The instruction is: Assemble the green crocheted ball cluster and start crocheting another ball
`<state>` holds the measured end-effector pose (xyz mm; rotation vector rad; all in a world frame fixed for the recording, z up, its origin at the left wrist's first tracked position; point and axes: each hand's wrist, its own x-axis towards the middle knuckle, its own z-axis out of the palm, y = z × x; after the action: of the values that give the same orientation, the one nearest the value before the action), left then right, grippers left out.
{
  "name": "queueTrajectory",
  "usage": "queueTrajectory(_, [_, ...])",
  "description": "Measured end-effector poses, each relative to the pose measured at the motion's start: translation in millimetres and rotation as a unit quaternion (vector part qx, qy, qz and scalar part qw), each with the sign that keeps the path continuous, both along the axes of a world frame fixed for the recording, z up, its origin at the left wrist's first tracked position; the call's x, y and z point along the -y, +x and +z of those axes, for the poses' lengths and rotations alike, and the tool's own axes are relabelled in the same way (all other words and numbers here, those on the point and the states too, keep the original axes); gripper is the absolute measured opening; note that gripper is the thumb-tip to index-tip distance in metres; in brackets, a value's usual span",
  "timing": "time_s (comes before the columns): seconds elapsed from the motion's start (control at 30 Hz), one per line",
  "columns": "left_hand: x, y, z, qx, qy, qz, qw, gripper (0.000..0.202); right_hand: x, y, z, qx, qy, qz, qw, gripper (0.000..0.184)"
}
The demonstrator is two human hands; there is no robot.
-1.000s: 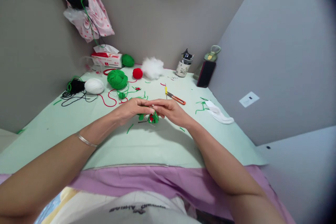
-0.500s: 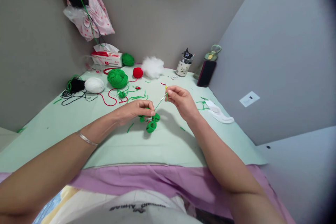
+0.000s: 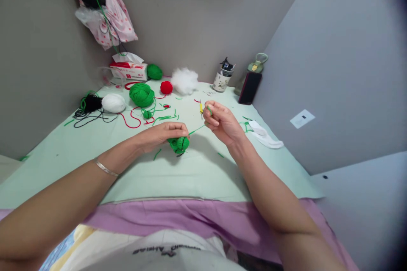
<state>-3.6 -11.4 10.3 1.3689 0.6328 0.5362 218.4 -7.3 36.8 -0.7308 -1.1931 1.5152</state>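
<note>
My left hand [image 3: 173,130] is closed on a small green crocheted piece [image 3: 179,145], which has rounded lobes and dark lines across it. The fingers cover its upper part. From the pinch a thin green yarn strand [image 3: 197,129] stretches up to my right hand [image 3: 222,122], whose fingers are closed on it. A green loop shows at those fingertips. Whether a needle or hook is also in the right hand, I cannot tell. Just left of that hand, a small yellow tool with thin metal ends [image 3: 201,108] appears to lie on the table.
Behind the hands are a green yarn ball [image 3: 141,95], a red yarn ball [image 3: 166,87], white stuffing [image 3: 185,81] and white yarn [image 3: 113,103]. Green snippets [image 3: 164,117] are scattered about. A pen holder [image 3: 223,80], a phone [image 3: 250,88] and white cloth [image 3: 263,134] are at right.
The crocheted piece has turned in my left hand. My right hand has shifted slightly right and rotated, uncovering the yellow tool; the silvery shaft seen before no longer shows.
</note>
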Motion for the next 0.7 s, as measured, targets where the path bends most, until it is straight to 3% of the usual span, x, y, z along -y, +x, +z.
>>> queueTrajectory(0.2, [-1,-7,7.7,0.019,-0.018,-0.008,1.0,0.039,-3,3,-3.0,0.012,-0.011,-0.042,0.999,0.031])
queueTrajectory(0.43, [1,-3,10.1,0.035,-0.022,0.142,0.989,0.03,-5,1,-6.4,0.017,0.005,-0.067,0.998,0.04])
queueTrajectory(0.7, [-4,-3,0.0,-0.073,0.093,0.131,0.984,0.03,-6,0,-3.7,-0.001,0.006,-0.1,0.995,0.035])
